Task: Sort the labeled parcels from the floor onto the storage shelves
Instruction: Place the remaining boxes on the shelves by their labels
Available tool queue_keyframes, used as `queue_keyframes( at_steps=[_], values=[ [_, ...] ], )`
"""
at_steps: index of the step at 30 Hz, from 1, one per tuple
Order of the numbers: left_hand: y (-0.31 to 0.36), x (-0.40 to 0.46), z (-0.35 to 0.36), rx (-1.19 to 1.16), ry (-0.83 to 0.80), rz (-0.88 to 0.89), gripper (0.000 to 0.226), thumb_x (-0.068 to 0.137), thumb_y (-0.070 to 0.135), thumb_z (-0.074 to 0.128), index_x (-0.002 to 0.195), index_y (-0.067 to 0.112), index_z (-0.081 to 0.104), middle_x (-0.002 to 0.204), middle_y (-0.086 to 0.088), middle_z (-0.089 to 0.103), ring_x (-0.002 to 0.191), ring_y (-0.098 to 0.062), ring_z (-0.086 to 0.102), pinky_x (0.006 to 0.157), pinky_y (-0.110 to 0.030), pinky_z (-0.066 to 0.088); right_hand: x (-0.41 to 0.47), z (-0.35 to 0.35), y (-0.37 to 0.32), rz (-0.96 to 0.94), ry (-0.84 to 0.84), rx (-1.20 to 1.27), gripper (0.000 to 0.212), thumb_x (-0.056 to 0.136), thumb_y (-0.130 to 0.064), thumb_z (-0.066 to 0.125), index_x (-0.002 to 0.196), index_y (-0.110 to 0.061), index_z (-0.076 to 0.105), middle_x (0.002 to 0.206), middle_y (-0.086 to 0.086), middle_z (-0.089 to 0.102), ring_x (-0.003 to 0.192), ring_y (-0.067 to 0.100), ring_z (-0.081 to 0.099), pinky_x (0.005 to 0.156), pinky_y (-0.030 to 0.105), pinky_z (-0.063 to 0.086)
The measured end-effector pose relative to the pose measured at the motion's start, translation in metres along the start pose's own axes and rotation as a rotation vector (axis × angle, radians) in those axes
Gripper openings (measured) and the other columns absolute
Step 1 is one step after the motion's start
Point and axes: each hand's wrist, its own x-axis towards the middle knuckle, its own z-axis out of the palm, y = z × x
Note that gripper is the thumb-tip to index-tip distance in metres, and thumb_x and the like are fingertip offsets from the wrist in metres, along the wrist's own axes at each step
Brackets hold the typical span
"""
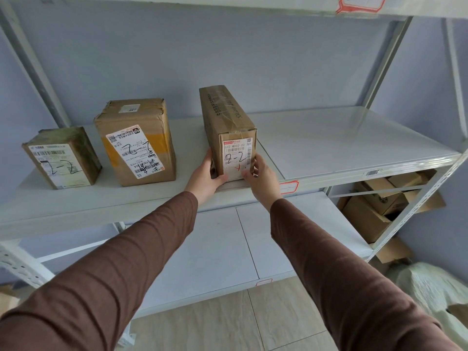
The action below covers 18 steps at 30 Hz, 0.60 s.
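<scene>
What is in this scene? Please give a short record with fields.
setting: white metal shelf
held parcel: long box marked 2-2, standing on the shelf
left hand: on the box's left side
right hand: on its right side
other parcels: small box and medium box, both marked 2-2, left of the held one

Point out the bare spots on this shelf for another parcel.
Widest free patch: right of the tall parcel both hands grip, out to the right upright. Narrow gaps separate it, the middle parcel and the small parcel; left is crowded.
</scene>
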Motion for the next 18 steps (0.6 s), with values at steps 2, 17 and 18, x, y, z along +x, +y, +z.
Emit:
queue_keyframes(
  at_steps=[2, 17, 18],
  values=[
    [0.000, -0.002, 0.000, 0.005, 0.009, -0.005, 0.096, 0.094, 0.017, 0.074, 0.163, 0.030, 0.010, 0.157, 0.000, 0.045, 0.135, -0.010, 0.046, 0.099, -0.015, 0.035, -0.002, -0.001, -0.001, 0.015, -0.006, 0.001, 0.052, 0.099, -0.017, 0.063, 0.148, -0.021, 0.044, 0.134, 0.001, 0.067, 0.117, 0.025, 0.066, 0.097, 0.043, 0.057],
    [0.022, -0.023, -0.013, 0.074, -0.008, -0.053, 0.103, 0.091, 0.032, 0.076, 0.164, 0.027, 0.004, 0.167, -0.002, 0.028, 0.151, -0.025, 0.033, 0.120, -0.045, 0.034, -0.017, -0.016, -0.011, 0.064, -0.009, -0.020, 0.083, 0.097, -0.030, 0.070, 0.163, -0.022, 0.021, 0.160, 0.007, 0.044, 0.144, 0.028, 0.045, 0.113, 0.045, 0.041],
    [0.024, -0.025, -0.014, 0.077, -0.010, -0.055, 0.104, 0.091, 0.033, 0.077, 0.164, 0.026, 0.004, 0.168, -0.003, 0.026, 0.152, -0.024, 0.031, 0.121, -0.045, 0.033, -0.018, -0.019, -0.013, 0.055, -0.010, -0.024, 0.083, 0.096, -0.030, 0.070, 0.163, -0.021, 0.022, 0.161, 0.007, 0.042, 0.146, 0.027, 0.042, 0.115, 0.045, 0.039]
  ],
)
